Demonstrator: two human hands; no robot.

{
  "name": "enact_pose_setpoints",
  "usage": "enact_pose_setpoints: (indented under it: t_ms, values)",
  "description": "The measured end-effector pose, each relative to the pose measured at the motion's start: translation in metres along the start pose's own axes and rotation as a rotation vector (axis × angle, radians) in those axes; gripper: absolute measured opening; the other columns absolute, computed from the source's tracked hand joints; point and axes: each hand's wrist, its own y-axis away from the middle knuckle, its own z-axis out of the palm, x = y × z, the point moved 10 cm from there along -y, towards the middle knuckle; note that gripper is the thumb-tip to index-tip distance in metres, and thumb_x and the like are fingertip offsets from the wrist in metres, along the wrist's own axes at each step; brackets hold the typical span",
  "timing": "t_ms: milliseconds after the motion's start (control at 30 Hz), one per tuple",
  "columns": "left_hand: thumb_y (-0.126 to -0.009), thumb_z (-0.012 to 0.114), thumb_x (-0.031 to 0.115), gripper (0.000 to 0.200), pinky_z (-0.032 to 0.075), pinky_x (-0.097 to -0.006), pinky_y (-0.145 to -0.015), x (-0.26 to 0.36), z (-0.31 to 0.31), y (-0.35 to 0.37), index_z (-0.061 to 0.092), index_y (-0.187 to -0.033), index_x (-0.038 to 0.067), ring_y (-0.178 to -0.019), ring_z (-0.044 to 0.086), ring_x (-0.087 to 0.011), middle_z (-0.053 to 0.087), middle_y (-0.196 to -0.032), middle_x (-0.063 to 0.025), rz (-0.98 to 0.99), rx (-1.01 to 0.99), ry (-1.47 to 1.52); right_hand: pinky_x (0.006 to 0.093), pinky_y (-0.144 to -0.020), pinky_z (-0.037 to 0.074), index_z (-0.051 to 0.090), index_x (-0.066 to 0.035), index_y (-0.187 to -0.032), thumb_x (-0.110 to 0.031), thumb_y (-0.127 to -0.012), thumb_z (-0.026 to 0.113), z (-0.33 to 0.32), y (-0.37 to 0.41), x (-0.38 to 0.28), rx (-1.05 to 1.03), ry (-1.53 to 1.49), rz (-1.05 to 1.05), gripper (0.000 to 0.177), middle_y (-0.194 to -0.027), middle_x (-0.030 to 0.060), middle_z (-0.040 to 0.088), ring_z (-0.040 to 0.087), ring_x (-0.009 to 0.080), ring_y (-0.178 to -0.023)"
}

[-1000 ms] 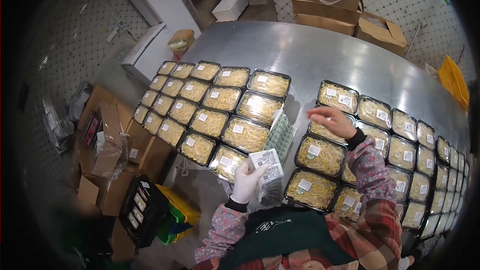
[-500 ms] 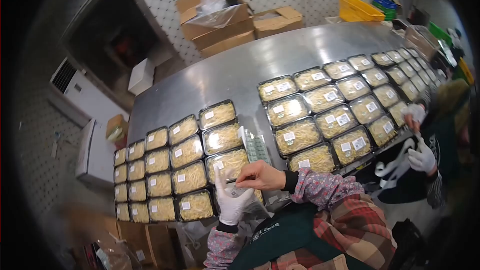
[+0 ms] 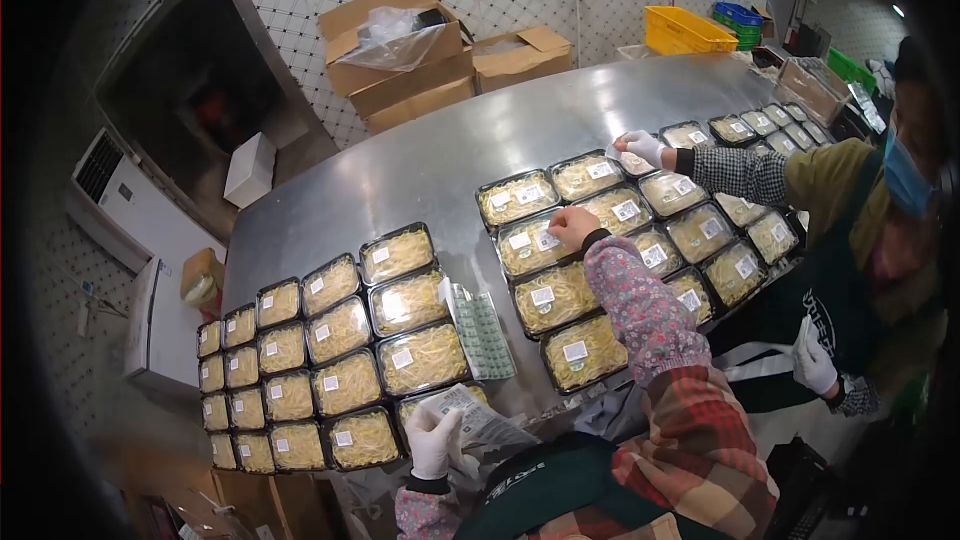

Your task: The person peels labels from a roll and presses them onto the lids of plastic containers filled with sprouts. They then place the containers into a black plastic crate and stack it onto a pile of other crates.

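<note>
My left hand (image 3: 435, 440), in a white glove, is closed on a sheet of printed labels (image 3: 483, 418) near the table's front edge. The sheet partly covers a tray below it. My bare right hand (image 3: 573, 227) reaches over the right group of trays, fingers pinched at a white label (image 3: 546, 237) on the film of a black tray (image 3: 530, 258) of pale, sprout-like strands. That tray also carries a smaller white sticker (image 3: 519, 240). Between the two groups lies a green-printed sheet (image 3: 482, 332).
Wrapped trays (image 3: 341, 330) stand in rows on the left of the steel table (image 3: 440, 165). A co-worker's gloved hand (image 3: 640, 147) holds a label over the right group; their other gloved hand (image 3: 815, 360) holds white strips. Cardboard boxes (image 3: 400, 90) and a yellow crate (image 3: 690, 32) are behind.
My right hand has moved from the label sheet to a tray on the right. The left hand lowered slightly with the sheet. A co-worker's hand has reached across the far trays.
</note>
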Motion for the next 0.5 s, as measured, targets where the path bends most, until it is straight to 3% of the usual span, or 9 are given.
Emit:
enact_pose_setpoints:
  t_ms: [100,200,267,333,367,433,467,500]
  values:
    - [-0.083,0.064,0.002,0.023,0.048,-0.0247,-0.076,0.0,0.026,-0.003,0.059,-0.105,-0.001,-0.084,0.061,-0.0115,0.065,-0.095,-0.0057,-0.021,-0.005,-0.027,0.0388,-0.07,0.05,0.069,-0.006,-0.093,-0.033,-0.073,0.071,0.01,0.0,-0.001,0.015,0.266,-0.045,0.034,-0.079,0.0109,0.066,0.064,0.0261,-0.077]
    - [-0.087,0.062,0.006,0.02,0.048,-0.0229,-0.071,-0.001,0.05,-0.012,0.061,-0.106,-0.002,-0.081,0.059,-0.0079,0.065,-0.092,-0.0026,0.063,-0.015,-0.155,0.0391,-0.073,0.05,0.065,-0.005,-0.105,-0.033,-0.07,0.073,-0.033,0.029,-0.04,0.424,0.554,-0.268,0.045,-0.087,0.0125,0.065,0.062,0.0268,-0.082]
    - [-0.089,0.061,0.007,0.019,0.047,-0.0222,-0.071,-0.002,0.067,-0.019,0.061,-0.105,-0.002,-0.08,0.058,-0.007,0.065,-0.091,-0.002,0.077,-0.034,-0.195,0.0402,-0.073,0.049,0.061,-0.003,-0.109,-0.036,-0.071,0.073,-0.051,0.042,-0.053,0.401,0.54,-0.254,0.052,-0.095,0.012,0.065,0.062,0.0283,-0.086]
    - [-0.089,0.062,0.009,0.018,0.046,-0.0216,-0.069,-0.003,0.079,-0.023,0.062,-0.104,-0.002,-0.079,0.057,-0.0066,0.065,-0.09,-0.0013,0.098,-0.016,-0.172,0.037,-0.075,0.049,0.061,-0.001,-0.11,-0.036,-0.077,0.071,-0.055,0.06,-0.069,0.113,-0.113,-0.187,0.049,-0.097,0.0107,0.066,0.062,0.0242,-0.088]
    - [-0.089,0.063,0.009,0.017,0.045,-0.0215,-0.068,-0.007,0.088,-0.027,0.062,-0.102,-0.002,-0.079,0.057,-0.0062,0.065,-0.089,-0.0007,0.076,-0.018,-0.122,0.0323,-0.076,0.049,0.062,-0.001,-0.112,-0.038,-0.082,0.068,-0.043,0.085,-0.091,-0.184,-0.475,-0.129,0.048,-0.095,0.0079,0.066,0.063,0.0187,-0.086]
    - [-0.088,0.064,0.011,0.015,0.044,-0.0217,-0.065,-0.018,0.099,-0.031,0.063,-0.097,-0.001,-0.077,0.056,-0.0058,0.064,-0.086,0.0001,0.039,-0.053,-0.088,0.0271,-0.071,0.05,0.064,-0.001,-0.109,-0.026,-0.085,0.068,-0.025,0.147,-0.141,-0.508,-0.745,-0.34,0.035,-0.085,0.0046,0.067,0.061,0.0119,-0.077]
    - [-0.087,0.066,0.011,0.014,0.043,-0.0219,-0.063,-0.03,0.109,-0.031,0.064,-0.093,-0.001,-0.076,0.056,-0.0057,0.064,-0.084,0.0003,0.006,-0.078,-0.106,0.0251,-0.07,0.049,0.066,-0.001,-0.106,-0.021,-0.083,0.07,-0.021,0.192,-0.152,-0.68,-0.753,-0.266,0.031,-0.085,0.0048,0.067,0.061,0.0099,-0.078]
    - [-0.087,0.067,0.011,0.013,0.043,-0.0222,-0.061,-0.04,0.115,-0.032,0.064,-0.09,-0.001,-0.075,0.056,-0.0055,0.064,-0.082,0.0004,-0.028,-0.107,-0.125,0.0244,-0.066,0.047,0.068,-0.001,-0.099,-0.018,-0.082,0.072,-0.009,0.199,-0.137,-0.654,-0.975,-0.189,0.024,-0.08,0.0045,0.065,0.058,0.0084,-0.074]
